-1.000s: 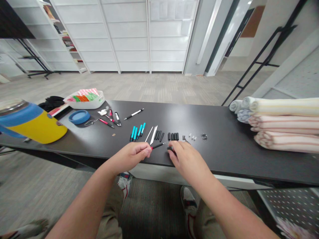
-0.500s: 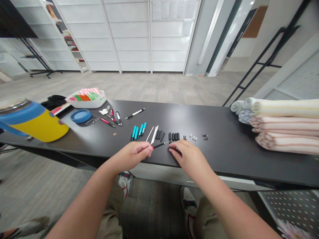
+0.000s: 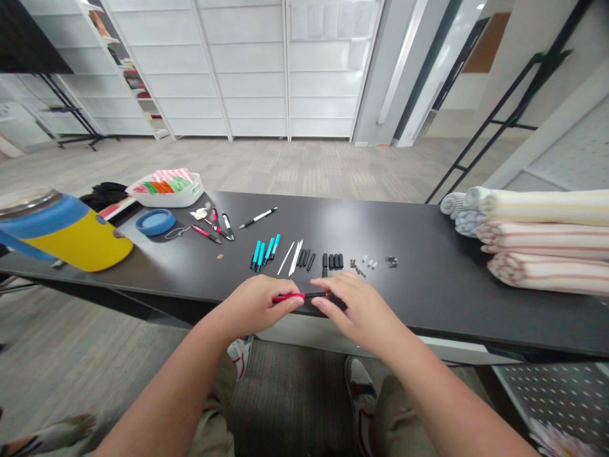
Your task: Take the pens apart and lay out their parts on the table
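Observation:
My left hand is closed around a pen with a red barrel and a black front part, held level just above the table's front edge. Around the black end of the pen is my right hand, its thumb and forefinger apart; whether another finger touches the pen is hidden. Just beyond the hands lie sorted pen parts: turquoise barrels, thin white refills, slim black tubes, short black sleeves, small dark pieces, small clear pieces and a heap of tiny metal bits.
Left of the parts lie assembled pens, a blue lid, a white basket of colourful items and a large yellow-and-blue jug. Rolled towels are stacked on the right of the dark table.
My left hand has turned the pen level and drawn it nearer. My right hand has moved from the black sleeves to the pen's front end, and one sleeve now lies clear of it.

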A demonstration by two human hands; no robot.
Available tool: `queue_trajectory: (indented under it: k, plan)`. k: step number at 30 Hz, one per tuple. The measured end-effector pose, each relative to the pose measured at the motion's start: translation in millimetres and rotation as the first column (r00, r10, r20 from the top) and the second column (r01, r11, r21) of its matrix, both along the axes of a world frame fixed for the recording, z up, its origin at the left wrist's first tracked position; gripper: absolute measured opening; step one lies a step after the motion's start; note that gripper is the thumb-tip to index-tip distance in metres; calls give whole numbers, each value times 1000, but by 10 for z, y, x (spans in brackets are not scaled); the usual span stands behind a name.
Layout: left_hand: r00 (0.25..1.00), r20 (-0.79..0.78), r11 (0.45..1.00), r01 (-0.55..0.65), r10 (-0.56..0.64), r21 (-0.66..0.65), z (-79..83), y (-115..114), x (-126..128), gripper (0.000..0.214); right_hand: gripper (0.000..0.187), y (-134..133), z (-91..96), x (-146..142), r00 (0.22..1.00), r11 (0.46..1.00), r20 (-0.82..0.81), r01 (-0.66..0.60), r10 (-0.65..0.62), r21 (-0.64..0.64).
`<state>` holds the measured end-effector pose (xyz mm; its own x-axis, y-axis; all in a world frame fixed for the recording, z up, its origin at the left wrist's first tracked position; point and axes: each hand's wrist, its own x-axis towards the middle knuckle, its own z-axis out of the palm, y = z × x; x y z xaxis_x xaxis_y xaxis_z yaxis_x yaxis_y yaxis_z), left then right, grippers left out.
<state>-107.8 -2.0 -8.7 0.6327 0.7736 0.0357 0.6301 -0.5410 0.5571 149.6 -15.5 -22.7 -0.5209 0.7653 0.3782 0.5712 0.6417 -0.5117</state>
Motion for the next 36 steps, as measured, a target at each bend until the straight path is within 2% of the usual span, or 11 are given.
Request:
queue_trajectory:
  k: [3, 5, 7, 10, 12, 14, 18, 21, 27, 33, 36]
  plan:
    - [999, -32, 973, -18, 26, 232, -111, -35, 58, 26, 22, 26, -42, -21, 998, 998, 41, -53, 52, 28]
    - [998, -31, 908, -41, 59, 418, -163, -50, 86, 33, 24, 40, -40, -11, 999, 999, 24, -29, 28, 32]
    - [997, -30, 822, -37, 65, 569, -176, -61, 105, 26, 24, 45, -15, 16, 1000, 1000, -21, -2, 3, 17]
    - [999, -11, 712, -21, 40, 702, -146, -75, 126, 17, 23, 45, 28, 64, 997, 1000, -82, 7, -7, -2]
    - [999, -21, 678, -10, 37, 735, -129, -82, 143, 18, 22, 48, 43, 90, 995, 1000, -97, 2, -1, 13]
    - [997, -55, 682, 4, 53, 731, -130, -83, 163, 21, 21, 54, 49, 111, 996, 999, -91, -3, 7, 45]
    - [988, -127, 743, 24, 82, 669, -174, -65, 188, 33, 15, 67, 53, 150, 998, 997, -64, -14, 18, 72]
    - [986, -142, 772, 28, 81, 634, -198, -48, 184, 33, 11, 72, 51, 176, 998, 998, -54, -8, 11, 58]
    - [981, -168, 786, 30, 95, 618, -176, -43, 184, 35, 22, 87, 35, 205, 999, 999, 46, -14, 12, 33]
    - [983, -169, 800, 41, 76, 598, -168, -39, 202, 35, 16, 77, 53, 220, 1000, 999, -14, -17, 18, 46]
    - [983, -162, 795, 34, 81, 605, -172, -38, 204, 35, 23, 57, 61, 223, 1000, 1000, -6, 21, -21, -7]
